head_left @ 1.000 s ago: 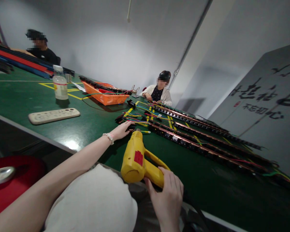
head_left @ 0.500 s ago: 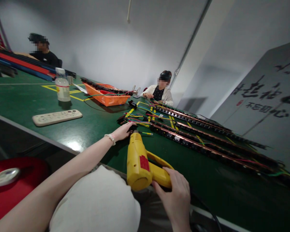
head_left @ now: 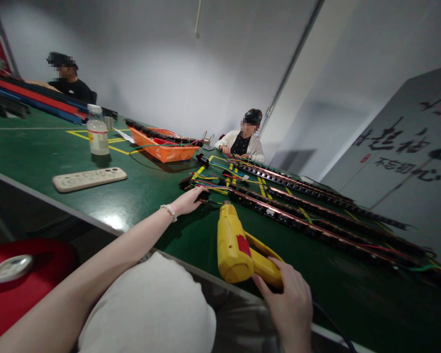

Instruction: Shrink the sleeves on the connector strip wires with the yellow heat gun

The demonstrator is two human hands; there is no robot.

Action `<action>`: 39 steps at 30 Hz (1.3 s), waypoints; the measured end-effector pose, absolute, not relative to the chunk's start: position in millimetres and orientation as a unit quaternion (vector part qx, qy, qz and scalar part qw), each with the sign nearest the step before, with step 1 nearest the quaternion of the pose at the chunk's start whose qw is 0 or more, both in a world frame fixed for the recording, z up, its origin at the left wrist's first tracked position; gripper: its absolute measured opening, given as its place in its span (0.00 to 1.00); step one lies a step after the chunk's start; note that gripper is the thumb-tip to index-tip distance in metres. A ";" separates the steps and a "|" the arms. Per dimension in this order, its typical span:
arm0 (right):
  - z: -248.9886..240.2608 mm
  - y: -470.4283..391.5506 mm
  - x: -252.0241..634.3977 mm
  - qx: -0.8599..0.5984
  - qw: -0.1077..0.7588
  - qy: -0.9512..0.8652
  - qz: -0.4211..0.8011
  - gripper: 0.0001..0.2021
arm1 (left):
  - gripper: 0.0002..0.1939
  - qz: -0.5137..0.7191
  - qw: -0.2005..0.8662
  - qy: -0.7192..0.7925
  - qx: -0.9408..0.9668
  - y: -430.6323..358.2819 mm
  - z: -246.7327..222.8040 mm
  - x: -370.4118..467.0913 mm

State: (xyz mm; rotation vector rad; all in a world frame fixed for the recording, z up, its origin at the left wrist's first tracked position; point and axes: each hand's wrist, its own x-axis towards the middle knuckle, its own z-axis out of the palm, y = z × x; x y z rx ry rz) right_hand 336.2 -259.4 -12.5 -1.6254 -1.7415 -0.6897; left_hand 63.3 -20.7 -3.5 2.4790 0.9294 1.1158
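Note:
My right hand [head_left: 292,299] is wrapped round the handle of a yellow heat gun [head_left: 235,245] with a red patch on its side. Its nozzle points away from me, towards the wires at the end of a long black and copper strip [head_left: 275,214]. My left hand [head_left: 189,200], with a beaded bracelet at the wrist, is closed on a small black piece [head_left: 203,196] at the wire ends. Coloured wires [head_left: 213,184] lie just beyond those fingers. A thin lead runs from the black piece towards the nozzle.
An orange basket [head_left: 169,156] holding another strip stands farther back. A bottle [head_left: 97,135] and a beige remote-like object [head_left: 90,180] lie to the left on the green table [head_left: 143,184]. More strips [head_left: 297,181] stretch rightward. Two people sit across the table.
My right hand has carried the heat gun to the right, so its nozzle is now apart from my left hand. The left hand has hardly moved.

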 end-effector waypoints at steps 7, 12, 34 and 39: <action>-11.0 -260.8 348.9 -0.668 0.305 -0.623 -0.270 0.32 | 0.21 0.384 0.128 0.326 0.854 -17.9 -6.6 63.6; -8.7 -261.8 354.1 -0.705 0.289 -0.596 -0.254 0.35 | 0.21 0.387 0.119 0.340 0.849 -15.9 -7.7 61.9; -11.3 -261.8 353.1 -0.698 0.288 -0.591 -0.283 0.35 | 0.19 0.355 0.009 0.623 0.696 29.8 -3.9 -6.3; -12.3 -263.1 353.5 -0.688 0.292 -0.594 -0.298 0.33 | 0.21 0.355 0.006 0.650 0.672 48.8 -6.7 -27.6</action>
